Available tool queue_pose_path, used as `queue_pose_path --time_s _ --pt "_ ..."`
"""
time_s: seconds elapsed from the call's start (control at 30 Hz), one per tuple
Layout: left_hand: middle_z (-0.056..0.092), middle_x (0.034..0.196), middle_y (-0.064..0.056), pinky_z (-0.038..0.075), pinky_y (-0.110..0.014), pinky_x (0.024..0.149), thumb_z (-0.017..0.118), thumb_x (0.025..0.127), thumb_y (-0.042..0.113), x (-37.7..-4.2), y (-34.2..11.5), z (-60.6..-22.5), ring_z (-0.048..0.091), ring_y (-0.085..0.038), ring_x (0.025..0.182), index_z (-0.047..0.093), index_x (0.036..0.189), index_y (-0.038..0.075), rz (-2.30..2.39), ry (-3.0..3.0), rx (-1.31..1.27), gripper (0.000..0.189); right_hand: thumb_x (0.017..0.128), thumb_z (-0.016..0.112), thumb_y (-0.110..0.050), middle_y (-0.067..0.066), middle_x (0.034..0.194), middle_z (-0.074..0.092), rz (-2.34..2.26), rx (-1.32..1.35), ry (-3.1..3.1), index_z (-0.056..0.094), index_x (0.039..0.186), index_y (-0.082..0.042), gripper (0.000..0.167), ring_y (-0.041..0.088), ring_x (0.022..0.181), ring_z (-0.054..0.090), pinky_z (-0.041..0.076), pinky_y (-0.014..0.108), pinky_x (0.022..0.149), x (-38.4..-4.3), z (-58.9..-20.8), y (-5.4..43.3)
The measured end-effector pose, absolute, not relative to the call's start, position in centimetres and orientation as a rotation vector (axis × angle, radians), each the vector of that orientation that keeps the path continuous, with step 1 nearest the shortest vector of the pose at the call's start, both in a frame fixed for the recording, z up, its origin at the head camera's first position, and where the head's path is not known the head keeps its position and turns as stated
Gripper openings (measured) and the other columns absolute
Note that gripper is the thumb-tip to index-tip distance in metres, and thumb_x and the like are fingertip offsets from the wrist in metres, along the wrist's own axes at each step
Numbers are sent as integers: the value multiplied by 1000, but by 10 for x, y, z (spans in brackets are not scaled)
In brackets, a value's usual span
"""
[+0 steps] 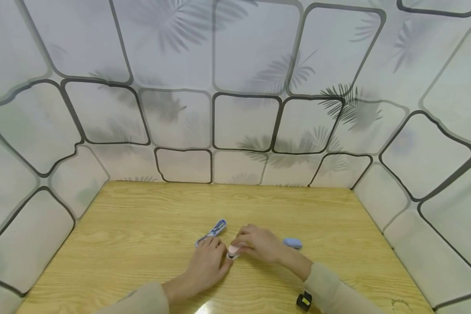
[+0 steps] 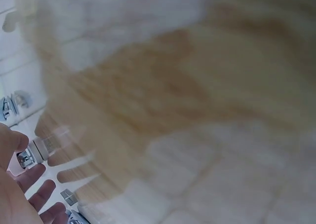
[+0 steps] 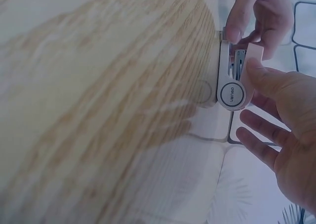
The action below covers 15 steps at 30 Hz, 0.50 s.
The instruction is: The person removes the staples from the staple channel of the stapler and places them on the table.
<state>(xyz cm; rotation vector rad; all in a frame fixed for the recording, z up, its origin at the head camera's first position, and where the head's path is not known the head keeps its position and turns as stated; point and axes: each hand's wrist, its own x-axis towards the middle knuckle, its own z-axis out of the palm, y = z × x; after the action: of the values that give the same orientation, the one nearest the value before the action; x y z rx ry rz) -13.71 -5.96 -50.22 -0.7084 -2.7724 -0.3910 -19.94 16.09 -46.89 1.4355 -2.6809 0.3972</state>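
Observation:
A small stapler (image 3: 232, 94) with a white base and a pink top stands on the wooden table between both hands. Its pink top is raised from the base, and a metal channel (image 3: 239, 63) shows in the gap. My right hand (image 1: 259, 244) holds the pink top, with the thumb against it in the right wrist view and two fingers spread below. At the front end, my left hand (image 1: 208, 261) pinches the stapler by the base; its thumb and a finger come round that end in the left wrist view.
A long blue-and-white patterned object (image 1: 220, 226) lies just beyond the left hand. A light blue rounded object (image 1: 292, 243) lies right of the right hand. Close to the right sleeve is a black item with a yellow patch (image 1: 304, 301). Patterned curtain walls (image 1: 243, 122) border the table (image 1: 149, 209).

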Motion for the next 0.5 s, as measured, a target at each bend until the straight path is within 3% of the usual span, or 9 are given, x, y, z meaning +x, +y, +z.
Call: queue_pose_path --time_s 0.5 --pt "73 106 -6 59 -45 97 79 92 40 -139 -53 -500 67 -24 104 75 105 7 -263 -2769 -703 36 91 79 -35 -6 107 75 230 1464 -2575 78 114 -22 27 12 103 69 58 22 87 -201 -473 157"
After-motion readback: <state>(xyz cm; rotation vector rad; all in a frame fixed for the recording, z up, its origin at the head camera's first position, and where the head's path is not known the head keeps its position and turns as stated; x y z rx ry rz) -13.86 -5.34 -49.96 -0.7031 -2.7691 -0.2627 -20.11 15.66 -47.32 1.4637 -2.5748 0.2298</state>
